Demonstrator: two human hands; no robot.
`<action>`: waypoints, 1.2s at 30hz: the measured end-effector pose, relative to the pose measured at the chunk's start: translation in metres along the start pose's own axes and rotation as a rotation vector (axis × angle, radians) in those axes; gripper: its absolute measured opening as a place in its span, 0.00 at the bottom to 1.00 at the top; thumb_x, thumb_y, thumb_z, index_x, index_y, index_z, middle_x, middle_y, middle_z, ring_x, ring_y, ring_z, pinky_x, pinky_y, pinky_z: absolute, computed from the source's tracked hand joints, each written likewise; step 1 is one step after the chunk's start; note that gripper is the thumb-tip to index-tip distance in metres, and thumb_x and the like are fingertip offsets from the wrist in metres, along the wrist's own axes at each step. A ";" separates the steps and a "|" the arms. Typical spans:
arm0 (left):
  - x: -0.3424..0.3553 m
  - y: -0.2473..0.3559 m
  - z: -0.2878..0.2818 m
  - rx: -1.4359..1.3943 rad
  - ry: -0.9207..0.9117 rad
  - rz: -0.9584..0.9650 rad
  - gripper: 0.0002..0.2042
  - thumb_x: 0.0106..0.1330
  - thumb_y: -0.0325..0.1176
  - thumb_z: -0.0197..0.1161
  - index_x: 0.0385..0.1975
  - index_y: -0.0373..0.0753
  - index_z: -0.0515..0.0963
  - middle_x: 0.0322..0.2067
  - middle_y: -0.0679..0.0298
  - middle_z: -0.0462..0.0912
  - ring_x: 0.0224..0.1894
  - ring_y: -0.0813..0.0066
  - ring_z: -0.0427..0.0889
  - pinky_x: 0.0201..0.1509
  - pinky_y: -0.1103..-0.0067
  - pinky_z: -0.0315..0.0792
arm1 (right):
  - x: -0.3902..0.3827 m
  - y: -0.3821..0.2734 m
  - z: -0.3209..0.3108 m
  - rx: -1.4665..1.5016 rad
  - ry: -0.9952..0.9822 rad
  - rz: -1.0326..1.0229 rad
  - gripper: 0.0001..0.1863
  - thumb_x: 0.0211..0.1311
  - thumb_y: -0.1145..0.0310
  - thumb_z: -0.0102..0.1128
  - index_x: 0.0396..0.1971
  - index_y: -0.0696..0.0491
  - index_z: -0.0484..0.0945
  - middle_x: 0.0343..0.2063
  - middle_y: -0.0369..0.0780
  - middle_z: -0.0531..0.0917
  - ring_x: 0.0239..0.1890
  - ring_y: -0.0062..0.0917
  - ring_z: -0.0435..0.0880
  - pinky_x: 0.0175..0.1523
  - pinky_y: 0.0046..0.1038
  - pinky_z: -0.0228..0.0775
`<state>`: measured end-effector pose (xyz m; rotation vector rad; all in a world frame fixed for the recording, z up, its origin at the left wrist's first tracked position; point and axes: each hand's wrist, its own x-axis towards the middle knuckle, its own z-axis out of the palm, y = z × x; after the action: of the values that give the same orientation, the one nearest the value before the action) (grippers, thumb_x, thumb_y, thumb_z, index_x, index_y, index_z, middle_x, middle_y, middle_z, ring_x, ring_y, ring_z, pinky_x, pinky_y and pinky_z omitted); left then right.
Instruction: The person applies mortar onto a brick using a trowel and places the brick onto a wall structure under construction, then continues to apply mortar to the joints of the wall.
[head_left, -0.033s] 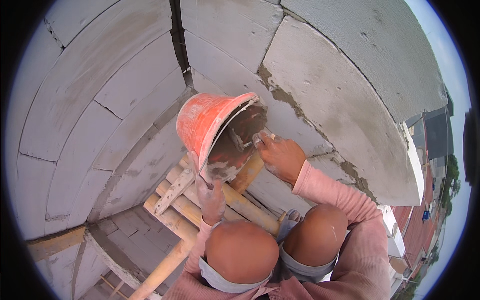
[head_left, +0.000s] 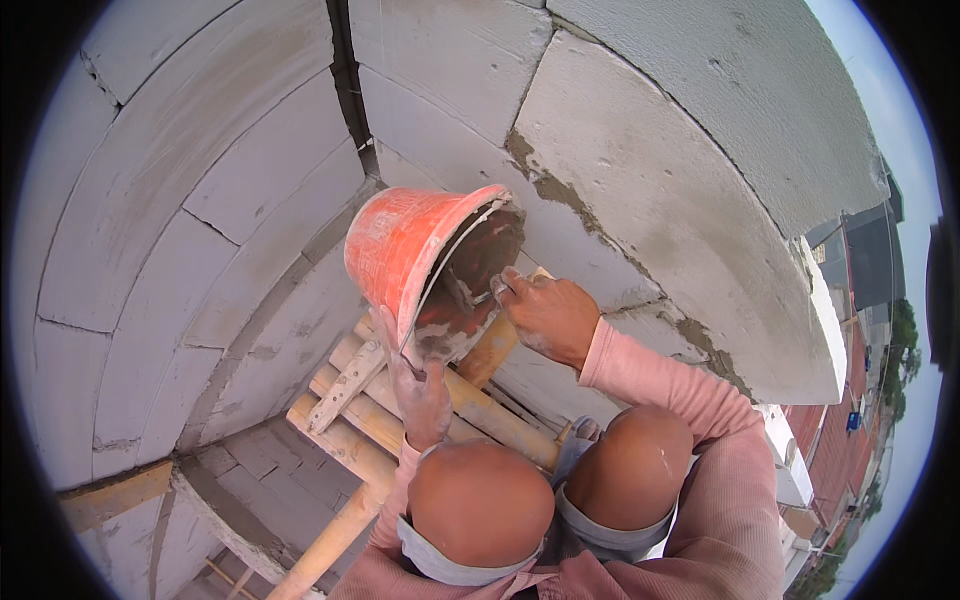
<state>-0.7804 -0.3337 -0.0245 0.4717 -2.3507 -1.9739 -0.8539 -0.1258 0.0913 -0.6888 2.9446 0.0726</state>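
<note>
Tilting on its side above the wooden poles (head_left: 350,415), the orange bucket (head_left: 400,250) sits where the earlier view has it, just up from the picture's centre toward 11 o'clock. Nothing has visibly shifted: both hands and the bucket keep the same places. I judge the scraping inside the bucket to be mid-stroke, neither started nor finished.

At 9 o'clock the pale block wall (head_left: 200,210) curves up and round behind everything.

The left hand (head_left: 420,395) comes up from 6 o'clock, below the bucket. Its fingers (head_left: 385,330) are curled shut on the lower lip of the rim, propping the bucket so that its mouth faces 3 o'clock. Grey mortar (head_left: 485,250) coats the inside wall and pools near the lower lip.

The right hand (head_left: 550,315) is at the bucket's mouth on its 3 o'clock side, touching the rim. It is closed in a fist around the handle of a small tool (head_left: 478,296), whose tip reaches into the mortar. The tool's kind is too small to tell. Its pink sleeve (head_left: 660,385) runs down toward 5 o'clock, past two bare knees (head_left: 480,500).
</note>
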 end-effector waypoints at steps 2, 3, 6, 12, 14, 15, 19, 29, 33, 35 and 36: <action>0.002 0.001 0.001 -0.045 0.067 0.091 0.23 0.63 0.26 0.57 0.59 0.29 0.67 0.41 0.60 0.76 0.40 0.75 0.74 0.45 0.77 0.71 | 0.005 -0.003 0.012 0.093 -0.006 -0.237 0.20 0.60 0.68 0.58 0.51 0.59 0.77 0.45 0.47 0.79 0.35 0.40 0.85 0.34 0.39 0.80; 0.002 0.004 -0.002 -0.086 0.086 0.094 0.24 0.63 0.26 0.56 0.61 0.29 0.66 0.42 0.60 0.76 0.41 0.74 0.75 0.47 0.77 0.71 | 0.006 -0.002 0.016 0.090 0.000 -0.224 0.20 0.60 0.68 0.58 0.51 0.59 0.77 0.45 0.47 0.79 0.35 0.40 0.85 0.34 0.39 0.80; -0.004 0.013 -0.007 -0.141 0.111 0.069 0.27 0.63 0.25 0.56 0.65 0.31 0.63 0.46 0.58 0.76 0.45 0.72 0.75 0.51 0.77 0.71 | 0.005 -0.002 0.037 0.375 0.170 -0.339 0.19 0.63 0.64 0.58 0.50 0.59 0.77 0.44 0.47 0.79 0.37 0.39 0.84 0.38 0.39 0.79; -0.009 0.021 -0.010 -0.342 0.019 -0.141 0.23 0.65 0.26 0.56 0.62 0.31 0.65 0.53 0.56 0.75 0.52 0.68 0.75 0.58 0.72 0.72 | 0.006 -0.014 0.055 0.632 0.292 -0.366 0.19 0.67 0.60 0.58 0.51 0.58 0.77 0.43 0.48 0.79 0.44 0.42 0.80 0.49 0.38 0.74; -0.005 0.010 -0.014 -0.415 0.002 -0.086 0.26 0.66 0.27 0.57 0.64 0.34 0.61 0.53 0.58 0.73 0.51 0.69 0.77 0.53 0.70 0.78 | 0.002 -0.018 0.061 0.852 0.165 -0.208 0.20 0.66 0.61 0.60 0.52 0.58 0.77 0.44 0.49 0.80 0.44 0.43 0.80 0.50 0.38 0.73; -0.004 0.013 -0.012 -0.421 0.013 -0.099 0.26 0.66 0.27 0.57 0.64 0.34 0.61 0.53 0.58 0.73 0.51 0.69 0.77 0.53 0.70 0.78 | -0.002 -0.016 0.059 1.032 0.039 -0.006 0.20 0.65 0.62 0.62 0.52 0.59 0.76 0.44 0.49 0.80 0.44 0.44 0.79 0.51 0.37 0.73; 0.004 0.028 -0.007 -0.718 0.024 -0.222 0.20 0.69 0.27 0.54 0.60 0.34 0.64 0.52 0.57 0.74 0.51 0.66 0.79 0.52 0.66 0.82 | -0.019 -0.014 0.066 1.236 0.019 0.121 0.21 0.66 0.62 0.64 0.52 0.61 0.76 0.42 0.46 0.81 0.43 0.34 0.81 0.50 0.33 0.72; 0.024 -0.008 -0.007 -0.909 0.049 -0.262 0.17 0.73 0.34 0.55 0.59 0.39 0.66 0.52 0.57 0.75 0.48 0.61 0.82 0.53 0.61 0.80 | -0.030 0.023 0.046 1.722 0.256 0.513 0.20 0.70 0.63 0.62 0.55 0.58 0.74 0.26 0.33 0.75 0.16 0.13 0.68 0.18 0.17 0.58; 0.023 0.006 -0.021 -0.804 0.071 -0.285 0.17 0.73 0.33 0.55 0.58 0.37 0.66 0.50 0.58 0.77 0.48 0.60 0.82 0.54 0.59 0.80 | -0.033 0.024 0.052 2.061 0.321 0.514 0.19 0.75 0.65 0.52 0.57 0.61 0.69 0.33 0.38 0.77 0.15 0.14 0.70 0.15 0.16 0.61; 0.020 -0.003 -0.013 -0.862 0.019 -0.290 0.16 0.73 0.32 0.55 0.57 0.37 0.66 0.49 0.58 0.77 0.49 0.60 0.82 0.54 0.58 0.80 | -0.059 0.030 0.046 2.107 0.411 0.556 0.19 0.76 0.63 0.50 0.57 0.62 0.69 0.33 0.39 0.77 0.14 0.15 0.70 0.14 0.16 0.62; 0.019 -0.005 -0.016 -0.893 -0.003 -0.283 0.15 0.73 0.32 0.54 0.56 0.36 0.67 0.48 0.58 0.77 0.49 0.60 0.82 0.53 0.58 0.80 | -0.068 0.028 0.047 2.081 0.412 0.608 0.19 0.74 0.63 0.54 0.57 0.59 0.71 0.32 0.38 0.77 0.15 0.15 0.71 0.14 0.16 0.61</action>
<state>-0.7936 -0.3543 -0.0293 0.7256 -1.2019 -2.8243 -0.8010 -0.0675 0.0541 0.5535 1.5947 -2.5309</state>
